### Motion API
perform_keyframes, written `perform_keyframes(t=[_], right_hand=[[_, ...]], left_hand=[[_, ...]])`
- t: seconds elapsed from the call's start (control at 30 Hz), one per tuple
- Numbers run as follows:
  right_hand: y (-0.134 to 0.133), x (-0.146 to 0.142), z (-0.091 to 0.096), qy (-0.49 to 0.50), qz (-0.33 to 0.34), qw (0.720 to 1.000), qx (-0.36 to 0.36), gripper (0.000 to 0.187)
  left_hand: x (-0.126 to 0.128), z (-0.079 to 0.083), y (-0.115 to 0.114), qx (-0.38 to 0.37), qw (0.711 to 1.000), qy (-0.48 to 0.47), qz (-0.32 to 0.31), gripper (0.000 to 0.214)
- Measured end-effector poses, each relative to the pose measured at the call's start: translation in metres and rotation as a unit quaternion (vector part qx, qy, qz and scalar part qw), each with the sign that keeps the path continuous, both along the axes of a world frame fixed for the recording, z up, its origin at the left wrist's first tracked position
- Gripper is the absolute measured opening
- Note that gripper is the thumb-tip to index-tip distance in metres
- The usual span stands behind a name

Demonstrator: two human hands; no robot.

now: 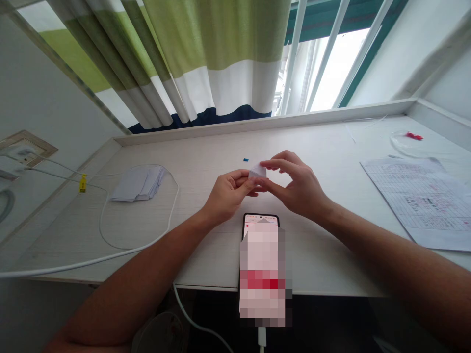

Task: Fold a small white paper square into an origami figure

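A small folded piece of white paper [257, 171] is held up between my two hands over the middle of the desk. My left hand [230, 192] pinches its lower left side between thumb and fingers. At its right side, my right hand [294, 184] has the thumb at the lower edge and the fingertips at the top corner. Just beyond the paper lies a tiny blue object [246, 160], too small to name. A phone [261, 219] with a lit, partly blurred screen is on the near side of my hands.
Left on the white desk [206, 152] are a stack of white paper sheets [138, 184] and a looping white cable [172, 215] with a yellow tag [83, 183]. Written sheets [423, 201] lie at right, near a red item [414, 136]. A curtain [221, 49] hangs behind.
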State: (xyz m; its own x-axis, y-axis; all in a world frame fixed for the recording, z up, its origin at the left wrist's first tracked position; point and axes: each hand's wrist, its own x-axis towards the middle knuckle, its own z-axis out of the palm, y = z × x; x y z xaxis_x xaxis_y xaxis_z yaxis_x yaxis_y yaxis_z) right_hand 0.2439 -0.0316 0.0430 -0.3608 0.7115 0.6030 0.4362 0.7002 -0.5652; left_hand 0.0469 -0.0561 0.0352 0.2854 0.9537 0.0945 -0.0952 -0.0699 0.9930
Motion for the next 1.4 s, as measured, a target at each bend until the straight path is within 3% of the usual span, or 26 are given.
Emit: perform_keyframes(t=[0.33, 0.5, 0.67, 0.77, 1.0, 1.4], right_hand=[[-0.0060, -0.0053, 0.0025, 0.017, 0.007, 1.000, 0.010, 0.006], [-0.0068, -0.0059, 0.0040, 0.034, -0.017, 0.998, 0.041, 0.006], [-0.0010, -0.0043, 0.0011, -0.011, 0.005, 0.994, 0.104, 0.011], [0.0002, -0.0023, 0.0000, -0.027, 0.023, 0.994, 0.103, 0.017], [-0.0032, -0.0014, 0.0023, -0.017, 0.025, 0.997, 0.064, 0.007], [-0.0002, -0.0040, 0.0006, 0.027, 0.014, 0.997, 0.069, 0.005]], left_hand=[[0.0050, -0.0041, -0.0016, -0.028, 0.999, -0.007, 0.027, 0.034], [0.0069, -0.0010, -0.0051, -0.015, 0.999, -0.025, 0.033, 0.033], [0.0061, -0.0002, -0.0052, -0.022, 0.997, -0.057, 0.041, 0.028], [0.0036, -0.0011, -0.0034, -0.029, 0.996, -0.077, 0.042, 0.025], [0.0052, -0.0018, -0.0025, -0.054, 0.990, -0.118, 0.045, 0.028], [0.0104, -0.0068, -0.0062, 0.050, 0.997, -0.058, 0.033, 0.031]])
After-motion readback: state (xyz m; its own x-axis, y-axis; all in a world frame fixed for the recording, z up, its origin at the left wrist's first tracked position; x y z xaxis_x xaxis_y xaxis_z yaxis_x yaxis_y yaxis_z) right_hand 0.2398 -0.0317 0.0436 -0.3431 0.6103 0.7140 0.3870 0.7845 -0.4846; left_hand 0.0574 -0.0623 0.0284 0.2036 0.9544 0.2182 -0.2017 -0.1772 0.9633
